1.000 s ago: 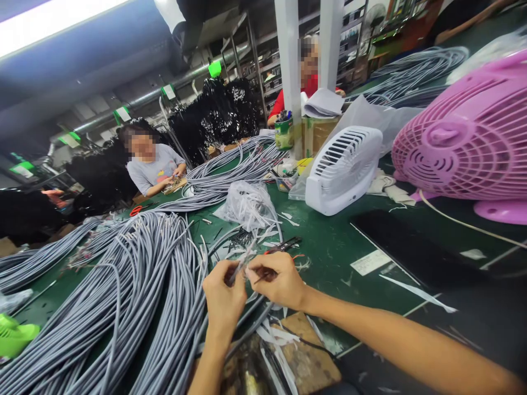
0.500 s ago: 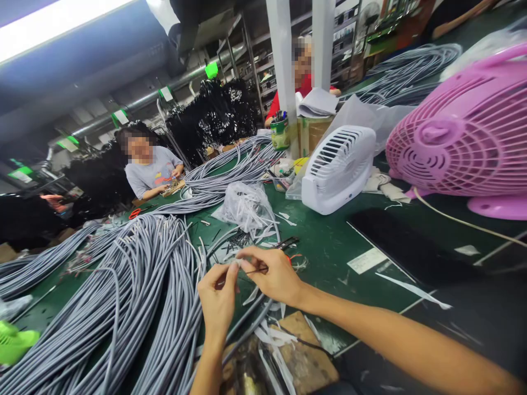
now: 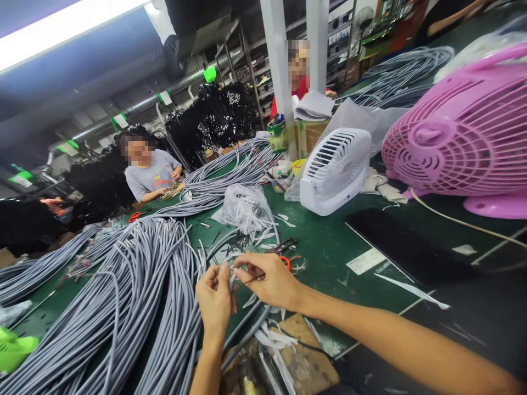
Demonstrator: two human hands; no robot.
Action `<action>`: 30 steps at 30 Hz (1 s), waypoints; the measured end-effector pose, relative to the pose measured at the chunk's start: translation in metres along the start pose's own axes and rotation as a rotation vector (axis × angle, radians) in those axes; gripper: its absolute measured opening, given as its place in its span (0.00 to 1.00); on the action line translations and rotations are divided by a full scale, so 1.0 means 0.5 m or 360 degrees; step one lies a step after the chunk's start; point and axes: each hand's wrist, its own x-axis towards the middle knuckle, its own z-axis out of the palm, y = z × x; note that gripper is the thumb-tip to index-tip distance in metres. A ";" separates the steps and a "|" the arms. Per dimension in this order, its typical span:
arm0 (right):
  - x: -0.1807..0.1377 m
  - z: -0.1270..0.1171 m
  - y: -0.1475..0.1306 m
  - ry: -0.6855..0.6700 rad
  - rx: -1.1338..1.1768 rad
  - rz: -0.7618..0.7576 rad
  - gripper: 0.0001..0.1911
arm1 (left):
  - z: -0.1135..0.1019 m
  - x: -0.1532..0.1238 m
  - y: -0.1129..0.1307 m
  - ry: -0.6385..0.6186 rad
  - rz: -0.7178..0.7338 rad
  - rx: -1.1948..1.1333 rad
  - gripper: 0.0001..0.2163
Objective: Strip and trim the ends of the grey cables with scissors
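Observation:
In the middle of the view, my left hand (image 3: 214,296) pinches a small pale piece at its fingertips, which looks like the end of a grey cable. Close against it, my right hand (image 3: 269,280) has thumb and forefinger together at the same spot. A thin dark rod-like thing (image 3: 258,277) runs through the right fingers; its kind is unclear. Grey cable lengths (image 3: 249,323) pass beneath both hands. Just beyond the right hand lie scissors (image 3: 285,262) with orange-red handles, partly covered by that hand. Short black tube pieces (image 3: 240,242) are scattered past the fingertips.
Large bundles of grey cable (image 3: 135,274) cover the left side. A plastic bag (image 3: 242,207) of white scraps lies ahead. To the right stand a white fan (image 3: 335,173) and a pink fan (image 3: 457,131), near a dark flat panel (image 3: 407,247). A co-worker (image 3: 152,170) sits across the table.
My fingertips have shifted slightly left and down, and the right fingertips sit a little apart from the left thumb. More of the scissors' orange-red handle shows. The view has moved slightly.

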 end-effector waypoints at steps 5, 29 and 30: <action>-0.001 -0.002 0.000 0.0046 -0.0013 -0.0011 0.06 | 0.003 0.003 0.008 -0.0055 -0.0202 -0.0177 0.25; 0.017 -0.001 0.020 0.0077 0.0363 0.0520 0.09 | 0.010 0.006 0.001 -0.0074 -0.0106 -0.0075 0.16; 0.016 -0.002 0.021 0.0077 0.0355 0.0521 0.10 | 0.010 0.006 0.001 -0.0046 -0.0109 -0.0078 0.17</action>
